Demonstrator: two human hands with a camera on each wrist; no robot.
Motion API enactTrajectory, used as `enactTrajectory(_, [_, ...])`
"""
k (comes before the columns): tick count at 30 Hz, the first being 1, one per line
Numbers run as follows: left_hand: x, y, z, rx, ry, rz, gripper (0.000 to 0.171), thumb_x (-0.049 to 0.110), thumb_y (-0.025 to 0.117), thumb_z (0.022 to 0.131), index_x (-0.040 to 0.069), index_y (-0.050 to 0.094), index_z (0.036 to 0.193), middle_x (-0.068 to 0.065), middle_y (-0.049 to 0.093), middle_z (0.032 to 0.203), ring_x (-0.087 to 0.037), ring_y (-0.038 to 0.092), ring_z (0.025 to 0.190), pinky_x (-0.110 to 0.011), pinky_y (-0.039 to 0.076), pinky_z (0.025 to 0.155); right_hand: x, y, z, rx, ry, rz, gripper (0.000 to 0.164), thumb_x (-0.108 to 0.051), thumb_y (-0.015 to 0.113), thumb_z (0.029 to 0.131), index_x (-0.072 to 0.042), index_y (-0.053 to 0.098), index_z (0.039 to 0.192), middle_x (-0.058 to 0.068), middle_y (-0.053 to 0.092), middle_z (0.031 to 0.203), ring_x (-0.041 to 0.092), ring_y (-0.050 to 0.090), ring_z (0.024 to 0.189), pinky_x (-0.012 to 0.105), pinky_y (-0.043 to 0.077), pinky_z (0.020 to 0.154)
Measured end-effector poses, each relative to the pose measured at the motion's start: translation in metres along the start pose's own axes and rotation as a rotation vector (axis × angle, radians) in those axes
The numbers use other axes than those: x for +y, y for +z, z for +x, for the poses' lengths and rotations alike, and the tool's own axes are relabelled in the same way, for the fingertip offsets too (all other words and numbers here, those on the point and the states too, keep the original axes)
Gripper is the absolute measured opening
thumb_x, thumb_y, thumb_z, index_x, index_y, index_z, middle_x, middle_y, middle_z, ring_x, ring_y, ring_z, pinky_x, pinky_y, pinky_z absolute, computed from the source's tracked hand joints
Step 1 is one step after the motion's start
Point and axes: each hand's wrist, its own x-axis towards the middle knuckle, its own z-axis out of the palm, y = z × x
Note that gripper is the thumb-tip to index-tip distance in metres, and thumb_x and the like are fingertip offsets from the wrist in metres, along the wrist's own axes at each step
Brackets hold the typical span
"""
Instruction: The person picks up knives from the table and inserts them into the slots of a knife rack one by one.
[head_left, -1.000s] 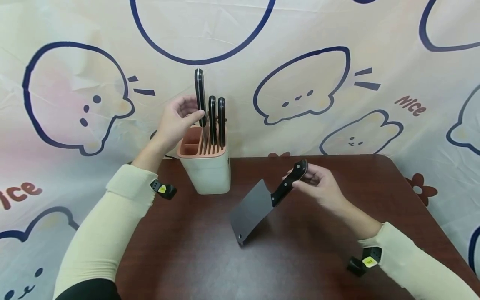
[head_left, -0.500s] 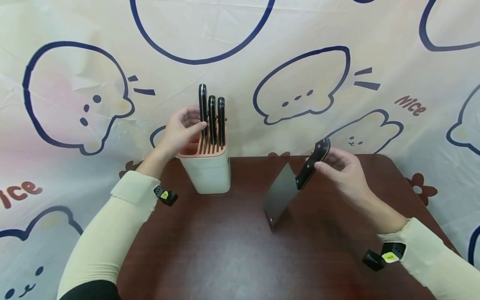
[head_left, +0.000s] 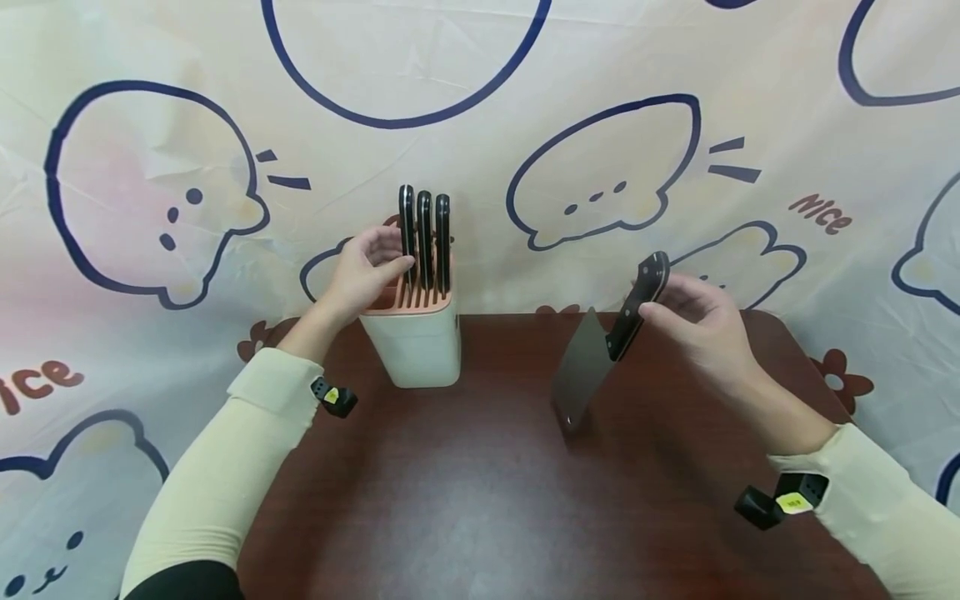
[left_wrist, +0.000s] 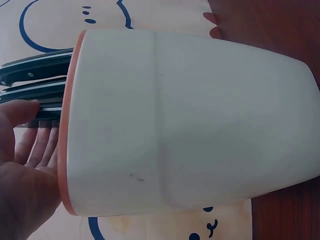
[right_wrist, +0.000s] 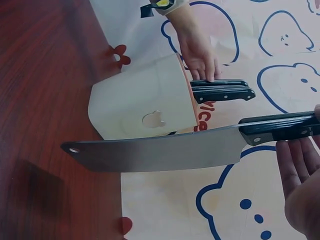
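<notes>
A white knife block [head_left: 416, 354] with a pinkish-orange slotted top stands on the table, and several black-handled knives rise from its slots. My left hand [head_left: 367, 271] pinches the lower handle of the leftmost knife [head_left: 407, 218], thumb in front and fingers behind. That knife's blade is down in the block, hidden from view. In my right hand [head_left: 701, 321] is a cleaver, gripped by its black riveted handle [head_left: 637, 304]. Its broad steel blade [right_wrist: 165, 156] points down and left, the lower corner close over the table. In the right wrist view the blade overlaps the knife block's lower side.
The dark brown wooden table [head_left: 480, 508] runs under everything, its right edge sloping away behind my right forearm. A cartoon-printed cloth [head_left: 600, 67] hangs right behind the block. The block's top has an undivided compartment [head_left: 384, 298] left of the slots.
My left hand has lowered the leftmost knife into its slot, down to about the height of the others. My right hand has carried the cleaver right and up, turning its blade steeper.
</notes>
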Motion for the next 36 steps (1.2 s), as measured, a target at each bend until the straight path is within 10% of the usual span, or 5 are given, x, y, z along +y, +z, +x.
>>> enactTrajectory(15, [0.005, -0.005, -0.001, -0.045, -0.012, 0.048, 0.049, 0.014, 0.061, 0.102, -0.002, 0.045, 0.145, -0.021, 0.054, 0.139, -0.034, 0.055, 0.128, -0.045, 0.046, 0.109, -0.009, 0.004, 0.010, -0.043, 0.004, 0.002, 0.027, 0.001, 0.066, 0.096, -0.003, 0.070, 0.122, 0.004, 0.073, 0.104, 0.019, 0.066, 0.095, 0.022, 0.053, 0.088])
enactTrajectory(25, [0.031, -0.010, -0.019, 0.086, 0.093, 0.006, 0.041, 0.015, 0.060, 0.102, 0.000, 0.052, 0.139, -0.018, 0.058, 0.136, -0.026, 0.057, 0.126, -0.040, 0.043, 0.111, -0.013, 0.012, 0.016, -0.070, 0.015, -0.035, 0.030, -0.002, 0.067, 0.096, 0.001, 0.068, 0.126, 0.004, 0.074, 0.107, 0.020, 0.066, 0.099, 0.023, 0.053, 0.088])
enactTrajectory(36, [0.062, 0.009, -0.033, 0.000, 0.215, -0.073, 0.034, 0.004, 0.061, 0.100, -0.006, 0.055, 0.132, -0.019, 0.062, 0.122, -0.014, 0.061, 0.110, -0.027, 0.050, 0.100, -0.024, 0.025, 0.024, -0.097, 0.019, -0.053, 0.029, -0.005, 0.068, 0.096, -0.007, 0.070, 0.125, 0.005, 0.073, 0.107, 0.021, 0.067, 0.100, 0.024, 0.052, 0.092])
